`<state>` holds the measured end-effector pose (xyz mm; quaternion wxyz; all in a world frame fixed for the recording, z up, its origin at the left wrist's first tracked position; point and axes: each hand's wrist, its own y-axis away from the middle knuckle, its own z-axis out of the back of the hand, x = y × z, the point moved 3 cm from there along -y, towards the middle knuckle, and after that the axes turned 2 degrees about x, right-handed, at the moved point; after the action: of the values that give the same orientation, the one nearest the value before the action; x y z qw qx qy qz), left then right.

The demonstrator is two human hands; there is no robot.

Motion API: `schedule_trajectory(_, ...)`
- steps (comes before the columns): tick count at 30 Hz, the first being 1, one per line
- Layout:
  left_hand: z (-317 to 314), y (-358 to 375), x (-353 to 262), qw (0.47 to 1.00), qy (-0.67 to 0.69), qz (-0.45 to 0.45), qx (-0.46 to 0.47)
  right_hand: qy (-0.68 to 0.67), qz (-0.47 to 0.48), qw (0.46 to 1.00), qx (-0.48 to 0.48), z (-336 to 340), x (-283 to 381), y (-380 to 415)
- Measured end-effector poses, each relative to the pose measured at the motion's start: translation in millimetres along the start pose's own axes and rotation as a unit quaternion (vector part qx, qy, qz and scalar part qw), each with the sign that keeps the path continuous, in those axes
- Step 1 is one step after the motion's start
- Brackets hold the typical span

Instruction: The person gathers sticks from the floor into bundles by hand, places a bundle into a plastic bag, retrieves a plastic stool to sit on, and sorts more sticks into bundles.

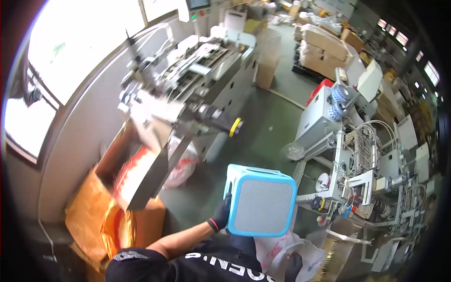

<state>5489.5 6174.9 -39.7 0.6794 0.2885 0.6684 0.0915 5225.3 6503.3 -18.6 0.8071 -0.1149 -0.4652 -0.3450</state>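
A light-blue step stool [264, 207] with a grey textured top is in front of my body, its top turned toward me. My left hand [224, 211], in a black glove with a red cuff edge, grips the stool's left side; its fingertips are partly hidden. At the bottom edge, beside a white plastic bag [312, 256] with red print, a dark shape that looks like my gloved right hand [293, 267] shows in part. Its fingers cannot be made out.
At left, a cardboard box [149, 224] lined with orange wrapping stands under a metal chute [151, 181] of a machine [211, 66]. A clear bag [184, 164] lies beside it. More machinery [357, 160] lines the right; wrapped cartons [324, 51] stand farther back on the green floor [256, 136].
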Motion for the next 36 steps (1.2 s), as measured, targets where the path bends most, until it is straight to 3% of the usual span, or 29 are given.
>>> schedule_trajectory(1,-13.2,-20.2,-13.4,1.000,0.009,-0.009,0.010,-0.037,0.031,0.999,-0.013,-24.4,-18.9,-25.7)
schedule_trajectory(2,-23.9,-42.5,-25.7,0.998,-0.017,0.020,0.052,-0.225,-0.137,0.964,-0.031,-47.8,31.8,-58.4)
schedule_trajectory(3,-37.2,-71.5,-28.6,0.996,0.057,0.004,0.062,-0.264,-0.233,0.933,-0.071,-66.2,57.1,-98.1)
schedule_trajectory(5,-59.3,-124.4,-47.7,0.986,0.087,-0.092,0.107,-0.280,-0.175,0.942,0.054,-100.6,27.1,-190.3)
schedule_trajectory(7,-84.4,-160.3,-108.2,0.983,0.085,-0.122,0.107,-0.439,-0.152,0.885,-0.035,-121.2,27.1,-273.5)
schedule_trajectory(8,-91.7,-181.7,-133.5,0.987,0.067,-0.129,0.071,-0.443,-0.153,0.883,-0.034,-119.6,37.0,-310.8)
schedule_trajectory(9,-95.4,-196.0,-148.8,0.990,0.050,-0.130,0.033,-0.293,-0.066,0.954,0.022,-113.1,74.9,-352.5)
schedule_trajectory(10,-93.1,-257.4,-116.0,0.981,0.123,-0.116,0.095,-0.130,0.024,0.988,0.081,-105.6,111.2,-392.5)
schedule_trajectory(11,-104.1,-251.3,-174.9,0.983,0.149,-0.100,0.031,0.035,0.117,0.982,0.142,-103.5,135.8,-422.6)
schedule_trajectory(12,-108.0,-264.6,-209.4,0.989,0.085,-0.120,0.025,0.037,0.119,0.980,0.153,-106.4,143.7,-452.5)
schedule_trajectory(14,-110.7,-307.3,-233.1,0.989,0.034,-0.141,-0.008,-0.180,0.092,0.979,0.035,-114.9,156.7,-531.1)
schedule_trajectory(15,-113.2,-348.0,-221.6,0.988,0.115,-0.103,0.006,-0.178,0.101,0.977,0.055,-120.5,172.0,-569.6)
schedule_trajectory(17,-125.5,-404.7,-235.3,0.976,0.206,-0.074,0.009,-0.356,-0.018,0.919,0.170,-139.9,193.5,-650.3)
schedule_trajectory(18,-133.8,-421.6,-253.9,0.986,0.141,-0.081,-0.021,-0.410,-0.079,0.887,0.200,-152.1,189.7,-688.1)
schedule_trajectory(19,-144.9,-436.4,-273.8,0.993,0.076,-0.083,-0.048,-0.402,-0.077,0.888,0.210,-156.6,213.6,-719.4)
schedule_trajectory(20,-157.4,-450.7,-304.9,0.987,0.050,-0.135,-0.067,-0.465,-0.107,0.850,0.226,-160.1,250.8,-743.5)
schedule_trajectory(21,-162.6,-483.3,-314.1,0.988,0.054,-0.129,-0.065,-0.525,-0.137,0.808,0.232,-162.8,271.4,-767.6)
schedule_trajectory(23,-179.8,-551.8,-321.6,0.991,0.028,-0.105,-0.080,-0.396,-0.040,0.896,0.196,-182.2,252.0,-849.0)
schedule_trajectory(25,-200.6,-609.6,-363.3,0.989,-0.002,-0.118,-0.085,-0.326,-0.037,0.940,0.091,-177.1,267.4,-921.8)
schedule_trajectory(27,-224.6,-661.8,-407.8,0.998,-0.002,-0.059,-0.038,-0.315,-0.042,0.939,0.130,-174.4,288.4,-985.8)
schedule_trajectory(31,-270.5,-761.7,-485.8,0.997,-0.040,-0.069,-0.012,-0.317,-0.078,0.937,0.125,-166.5,315.4,-1100.5)
schedule_trajectory(33,-298.5,-810.0,-526.9,0.989,0.016,-0.141,0.035,-0.335,-0.098,0.929,0.121,-164.9,322.5,-1157.7)
schedule_trajectory(34,-310.9,-843.2,-536.6,0.991,0.012,-0.127,0.036,-0.371,-0.111,0.917,0.093,-166.0,322.9,-1185.2)
schedule_trajectory(35,-321.4,-877.5,-544.3,0.991,0.003,-0.130,0.038,-0.406,-0.123,0.903,0.068,-170.9,321.4,-1214.1)
schedule_trajectory(36,-330.5,-910.6,-552.0,0.978,-0.079,-0.191,0.035,-0.456,-0.128,0.878,0.071,-175.5,316.4,-1245.6)
